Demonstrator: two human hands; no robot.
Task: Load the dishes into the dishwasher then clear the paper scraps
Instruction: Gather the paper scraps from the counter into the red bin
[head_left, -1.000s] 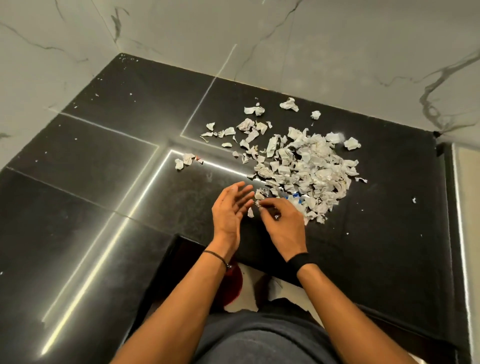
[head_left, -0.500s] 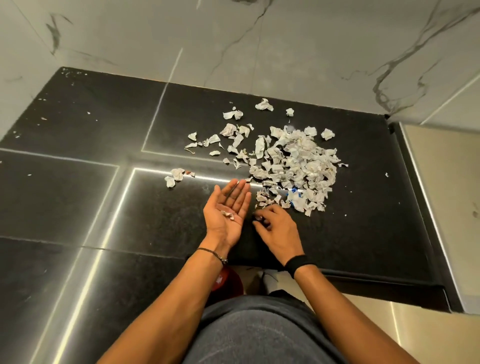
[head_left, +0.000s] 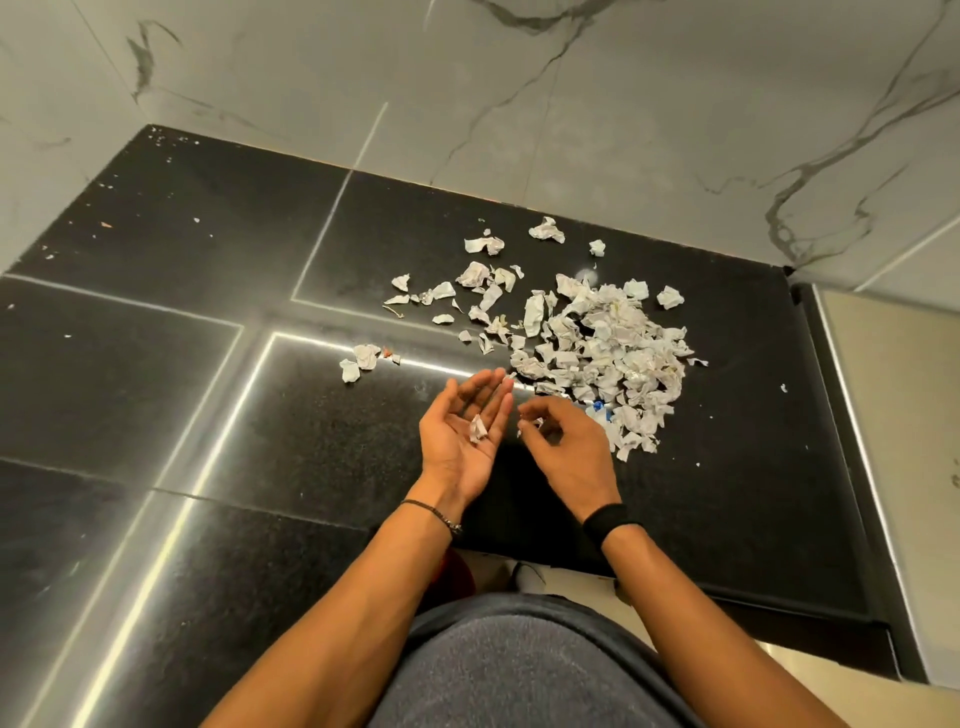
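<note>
A heap of crumpled white paper scraps (head_left: 602, 353) lies on the black stone counter (head_left: 260, 415), with loose bits trailing to the left and back. My left hand (head_left: 462, 436) is held palm up just in front of the heap, fingers straight, with a small paper scrap (head_left: 478, 428) lying in the palm. My right hand (head_left: 566, 447) hovers right beside it, fingers curled, pinching a tiny paper scrap (head_left: 535, 423) at the fingertips.
Two stray scraps (head_left: 361, 361) lie apart to the left of the heap. A marble wall (head_left: 519, 104) backs the counter. A pale cabinet side (head_left: 893, 441) bounds it on the right. The counter's front edge runs just below my wrists.
My right hand has lifted off the counter with a small scrap and moved toward my upturned left palm, which now holds a larger scrap. The view has shifted slightly.
</note>
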